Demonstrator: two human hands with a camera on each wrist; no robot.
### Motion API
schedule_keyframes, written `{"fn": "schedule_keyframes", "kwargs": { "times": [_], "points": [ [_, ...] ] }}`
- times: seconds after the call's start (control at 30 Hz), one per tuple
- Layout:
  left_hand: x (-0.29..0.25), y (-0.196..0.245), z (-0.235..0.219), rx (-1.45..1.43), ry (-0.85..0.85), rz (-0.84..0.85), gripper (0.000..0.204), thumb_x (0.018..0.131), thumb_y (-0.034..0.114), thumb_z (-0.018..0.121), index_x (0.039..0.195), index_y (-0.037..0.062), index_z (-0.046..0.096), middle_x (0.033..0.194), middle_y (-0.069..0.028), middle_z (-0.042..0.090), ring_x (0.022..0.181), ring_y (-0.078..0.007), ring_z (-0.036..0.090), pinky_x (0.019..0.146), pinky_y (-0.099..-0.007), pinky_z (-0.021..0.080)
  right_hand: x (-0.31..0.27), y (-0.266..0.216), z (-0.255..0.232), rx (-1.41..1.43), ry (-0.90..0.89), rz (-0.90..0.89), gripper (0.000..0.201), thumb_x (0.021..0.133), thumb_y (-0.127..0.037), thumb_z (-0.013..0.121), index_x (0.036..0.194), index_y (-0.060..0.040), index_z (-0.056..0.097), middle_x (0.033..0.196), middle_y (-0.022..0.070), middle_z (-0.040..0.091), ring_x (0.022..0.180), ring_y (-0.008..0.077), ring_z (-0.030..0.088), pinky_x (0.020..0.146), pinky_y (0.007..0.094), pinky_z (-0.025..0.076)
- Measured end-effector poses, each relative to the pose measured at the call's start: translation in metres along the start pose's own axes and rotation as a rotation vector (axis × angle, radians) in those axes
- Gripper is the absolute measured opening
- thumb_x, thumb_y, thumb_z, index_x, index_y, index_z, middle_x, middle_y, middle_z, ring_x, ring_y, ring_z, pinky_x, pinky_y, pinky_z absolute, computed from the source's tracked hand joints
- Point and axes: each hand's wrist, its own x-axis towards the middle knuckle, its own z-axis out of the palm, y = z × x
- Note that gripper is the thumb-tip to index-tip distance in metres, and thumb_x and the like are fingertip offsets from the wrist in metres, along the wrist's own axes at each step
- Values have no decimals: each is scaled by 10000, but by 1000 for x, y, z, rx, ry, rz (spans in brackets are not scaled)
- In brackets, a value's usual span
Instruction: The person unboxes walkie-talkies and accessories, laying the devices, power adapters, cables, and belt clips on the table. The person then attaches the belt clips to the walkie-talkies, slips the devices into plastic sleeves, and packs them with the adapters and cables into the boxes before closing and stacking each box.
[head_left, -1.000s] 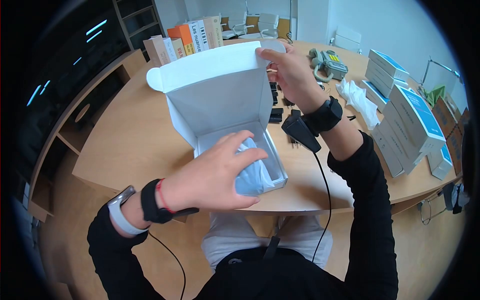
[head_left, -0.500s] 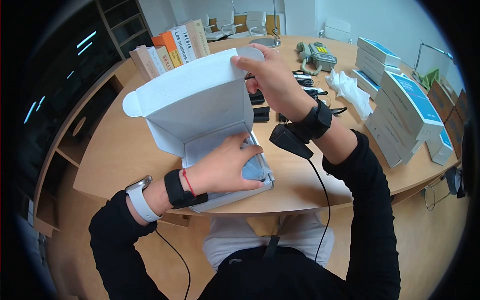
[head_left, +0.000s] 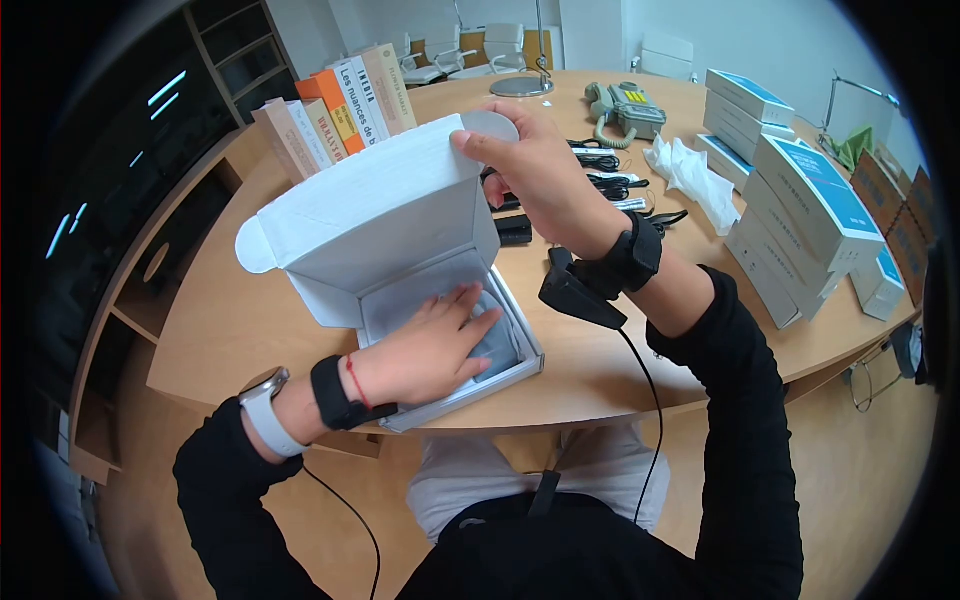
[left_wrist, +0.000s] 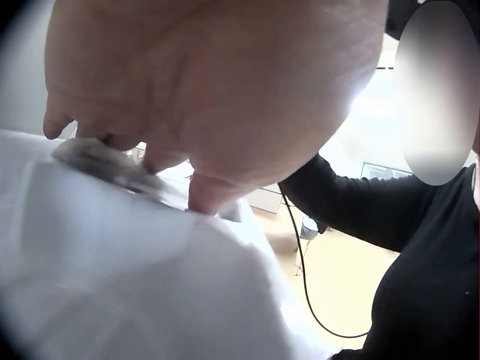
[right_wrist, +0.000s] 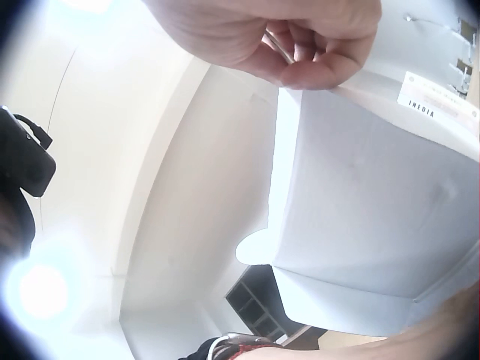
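An opened white cardboard box (head_left: pixel 455 405) stands at the table's front edge, its lid (head_left: pixel 385 240) raised. A grey-blue wrapped bundle (head_left: pixel 501 345) lies in its right end. My left hand (head_left: pixel 425 345) reaches into the box with fingers spread, fingertips at the bundle's left side; the palm is over it in the left wrist view, where the bundle (left_wrist: pixel 105 161) shows under the fingertips. With thumb and fingers my right hand (head_left: pixel 550 180) pinches the lid's upper right corner by its rounded flap. The right wrist view shows this pinch at the lid's edge (right_wrist: pixel 382 187).
Books (head_left: pixel 345 105) stand behind the box at left. Black cables and adapters (head_left: pixel 600 175), a desk telephone (head_left: pixel 628 112) and crumpled white wrapping (head_left: pixel 692 180) lie right of it. Blue-and-white boxes (head_left: pixel 805 225) are stacked at the far right. A lamp base (head_left: pixel 520 87) stands behind.
The bundle has gone down into the box with my left hand, whose grip on it has loosened. The box and lid have shifted left in view, my right hand still holding the corner.
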Motion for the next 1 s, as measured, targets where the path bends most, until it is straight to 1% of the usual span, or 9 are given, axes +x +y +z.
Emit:
{"fn": "schedule_keyframes", "kwargs": {
  "times": [0.17, 0.3, 0.43, 0.5, 0.67, 0.77, 0.87, 0.97, 1.0],
  "points": [
    [-39, 5, -38, -255, 44, 184, 456, 898, 242, 527, 1284, 16, 440, 1279, -254, 467, 1199, -365, 449, 982, -453, 366, 3, -3, 0, -8, -7, -16, 283, 862, -218, 628, 1037, -13, 543, 866, 47, 557, 592, 88, 492, 501, 217, 415],
    [-102, -13, -57, -518, 495, -240, 310, 833, 62, 599, 1143, 42, 586, 880, -109, 619, 816, -189, 587, 758, -283, 461, 10, 8, -8, -128, -61, -90, 282, 871, -238, 609, 1034, -13, 562, 855, 44, 580, 605, 97, 518, 534, 230, 439],
    [-113, -57, -19, -807, 751, -427, 314, 809, -2, 588, 1121, 35, 595, 909, -46, 515, 768, -119, 497, 746, -244, 436, 19, 23, -10, -511, -119, -93, 298, 883, -262, 578, 1004, 10, 591, 833, 44, 603, 585, 108, 518, 555, 258, 436],
    [-101, -59, -13, -358, 776, -350, 356, 798, 2, 600, 1149, 59, 584, 908, -45, 451, 752, -124, 432, 736, -247, 422, 20, 25, -7, -481, -100, -41, 311, 887, -277, 572, 991, 16, 598, 859, 56, 611, 594, 105, 516, 559, 265, 434],
    [-88, -74, -8, -262, 796, -333, 398, 810, 70, 622, 1200, 109, 555, 1207, -106, 426, 1080, -224, 469, 885, -308, 414, 19, 37, -9, -488, -89, 3, 353, 897, -310, 557, 975, 31, 604, 907, 100, 628, 663, 128, 556, 619, 277, 456],
    [-72, -83, -6, -606, 771, -289, 424, 819, 78, 606, 1233, 121, 526, 1284, -108, 399, 1168, -255, 439, 952, -340, 388, 17, 45, -13, -526, -78, -229, 395, 881, -321, 581, 1051, 35, 568, 1008, 139, 603, 792, 177, 589, 696, 296, 473],
    [-65, -86, 0, -731, 726, -215, 449, 825, 79, 594, 1261, 120, 496, 1247, -108, 428, 1164, -246, 433, 963, -357, 381, -12, 36, -15, -850, 295, -553, 447, 772, -165, 688, 1130, 18, 494, 1145, 206, 505, 937, 269, 567, 749, 350, 481],
    [-68, -95, 6, -708, 712, -195, 457, 827, 70, 583, 1271, 111, 480, 1255, -111, 419, 1168, -239, 431, 962, -350, 379, -61, 22, -13, -1138, 254, -875, 393, 723, -55, 679, 1079, -5, 520, 1108, 185, 520, 932, 267, 575, 734, 338, 483],
    [-69, -103, 10, -717, 714, -194, 457, 827, 70, 583, 1271, 111, 480, 1255, -111, 419, 1168, -239, 431, 962, -350, 379, -72, 24, -12, -1123, 23, -888, 384, 713, -32, 668, 1069, -14, 525, 1104, 178, 519, 922, 267, 576, 726, 334, 484]
  ]
}}
